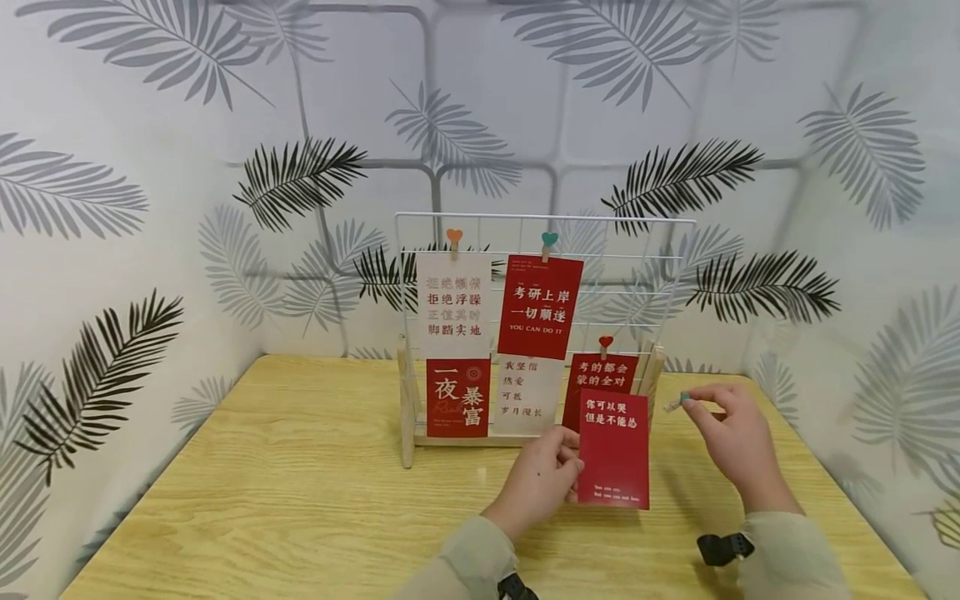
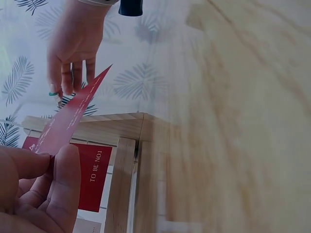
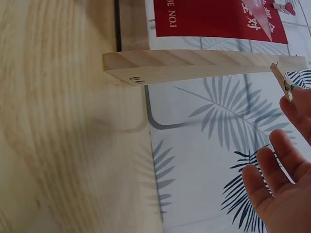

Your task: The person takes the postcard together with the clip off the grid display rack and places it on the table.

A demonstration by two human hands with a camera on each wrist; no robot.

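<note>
Rack [image 1: 407, 408], head view: stands toward the tabletop's back edge; orange clip [image 1: 454, 238] and teal clip [image 1: 550, 241] at its top wire, each above a card, presumably bearing the weight there. Red clip [image 1: 605, 342] lower, near the right post.
Left hand [image 1: 538, 479], same view: pinching the held card [image 1: 613, 450] by its left edge; that grip probably keeps the lettering uncovered.
Held card, place: raised over the tabletop [image 1: 285, 483], right of its middle, before the rack's lower right corner; upright, print toward the person.
Right hand [image 1: 738, 442]: near the tabletop's right edge, thumb and finger together on a small clip [image 1: 676, 403].
Card edge, left wrist view: thumb and finger clamp one end; card slants, far corner unsupported. Contact with the rack: cannot tell.
Clip, right wrist view: gripped at its teal end, wooden end bare, likely for squeezing it; other fingers spread apart.
</note>
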